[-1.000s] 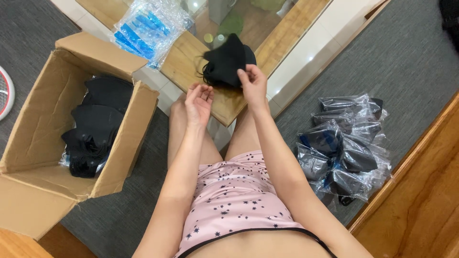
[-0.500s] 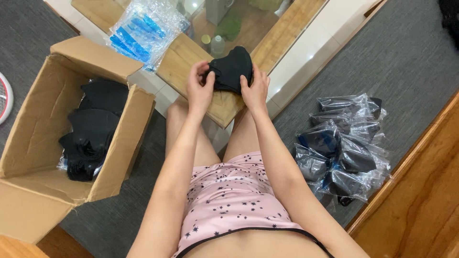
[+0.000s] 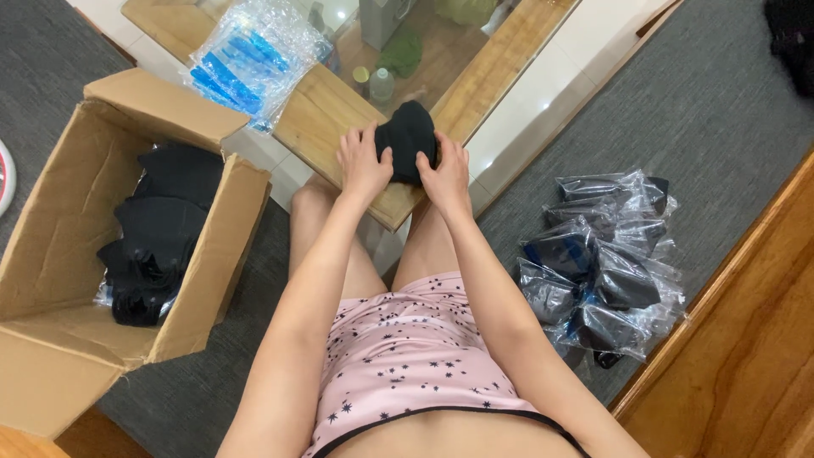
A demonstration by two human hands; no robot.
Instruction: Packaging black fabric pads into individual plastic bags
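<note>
Two hands press a black cloth piece on the wooden edge of a glass-topped table.

The left hand (image 3: 362,161) lies flat with its fingers together, their tips on the left side of the black cloth piece (image 3: 409,138); the right hand (image 3: 444,174) grips the cloth's right side, fingers curled over it and thumb toward the middle. The cloth sits between the two sets of fingers, bunched and resting on the table (image 3: 339,114) at its near wooden rim. Beyond the left fingers, further up the table, lies a clear plastic bag with blue strips (image 3: 254,55). Well to the left of the left fingers stands an open cardboard box (image 3: 64,212) on the grey carpet, holding more black cloth pieces (image 3: 157,229). Well to the right of the right fingers, on the carpet, lies a heap of clear bags with dark contents (image 3: 602,271).
</note>
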